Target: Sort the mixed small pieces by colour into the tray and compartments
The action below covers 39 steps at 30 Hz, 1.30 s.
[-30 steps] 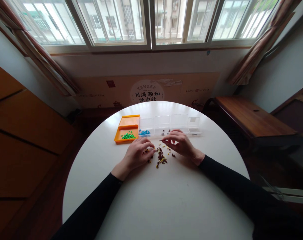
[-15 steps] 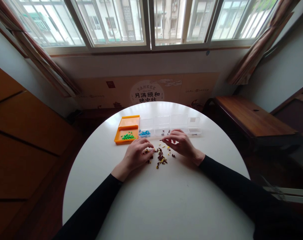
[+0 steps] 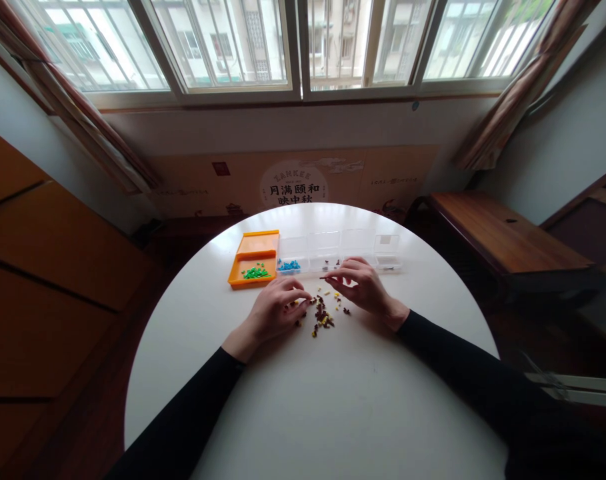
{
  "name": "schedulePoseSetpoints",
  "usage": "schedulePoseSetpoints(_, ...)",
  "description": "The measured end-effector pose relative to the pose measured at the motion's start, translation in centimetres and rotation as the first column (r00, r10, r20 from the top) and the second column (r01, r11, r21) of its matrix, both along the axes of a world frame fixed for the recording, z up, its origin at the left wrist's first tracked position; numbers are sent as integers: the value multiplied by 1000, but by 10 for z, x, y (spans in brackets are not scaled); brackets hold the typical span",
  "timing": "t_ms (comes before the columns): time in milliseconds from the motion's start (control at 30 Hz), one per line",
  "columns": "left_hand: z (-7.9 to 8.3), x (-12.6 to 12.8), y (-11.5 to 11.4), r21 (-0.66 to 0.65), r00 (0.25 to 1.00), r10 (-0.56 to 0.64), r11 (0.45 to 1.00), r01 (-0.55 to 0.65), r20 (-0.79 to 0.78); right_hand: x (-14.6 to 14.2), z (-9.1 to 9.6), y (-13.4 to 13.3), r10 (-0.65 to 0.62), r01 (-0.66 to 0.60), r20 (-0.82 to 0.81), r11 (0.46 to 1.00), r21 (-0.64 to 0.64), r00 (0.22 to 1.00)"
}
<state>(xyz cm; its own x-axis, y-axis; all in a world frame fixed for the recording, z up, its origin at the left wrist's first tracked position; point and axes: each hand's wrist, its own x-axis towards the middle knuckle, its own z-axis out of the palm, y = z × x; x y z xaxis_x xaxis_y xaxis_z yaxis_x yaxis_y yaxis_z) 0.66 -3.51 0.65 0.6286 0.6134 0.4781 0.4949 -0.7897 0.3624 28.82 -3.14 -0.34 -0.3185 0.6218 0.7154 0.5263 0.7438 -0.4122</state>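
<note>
The beads (image 3: 324, 315) lie between both hands: the curled left hand (image 3: 273, 310) touches them, while the right hand (image 3: 363, 288) pinches a thin stick (image 3: 325, 279) pointing left.

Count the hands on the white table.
2. The left hand rests left of the loose beads; the right hand is right of them, pinching a thin dark stick. None seem hidden.

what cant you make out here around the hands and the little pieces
Head view, the only one:
- Left hand: its curled fingers hide whether it holds any of the small pieces.
- Right hand: pinches a thin dark stick; too small to tell what tool.
- Clear box: contents behind the right hand hidden.
- Small pieces: shape too small to tell.
</note>
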Motion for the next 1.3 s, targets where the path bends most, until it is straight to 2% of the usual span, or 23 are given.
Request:
schedulePoseSetpoints(100,-1,1,0,2,1000,-20,1000,20,14,1,-2,3,-134,134,-6,991,23,991)
schedulePoseSetpoints(267,-1,2,1,-48,999,-29,998,30,29,6,-10,13,-340,340,-42,940,-8,939)
schedulePoseSetpoints(400,-1,1,0,-90,999,-19,996,22,36,11,-16,20,-393,392,-50,919,-38,918)
schedulePoseSetpoints(600,1,0,1,-148,999,-20,989,26,44,11,-17,20,-399,396,-35,916,-67,916)
schedulePoseSetpoints(800,2,2,2,-130,999,-9,991,16,52,6,-10,12,-296,293,-43,954,-63,954)
schedulePoseSetpoints(967,4,3,-2,-119,991,86,990,-73,103,-1,-2,2,-63,63,6,997,-43,998)
schedulePoseSetpoints(1100,3,6,-5,-146,981,111,985,-88,160,-7,1,-3,110,-110,135,994,-4,985)
schedulePoseSetpoints(1300,-2,13,-6,-190,960,62,982,-9,272,-9,0,-3,156,-162,192,987,13,969)
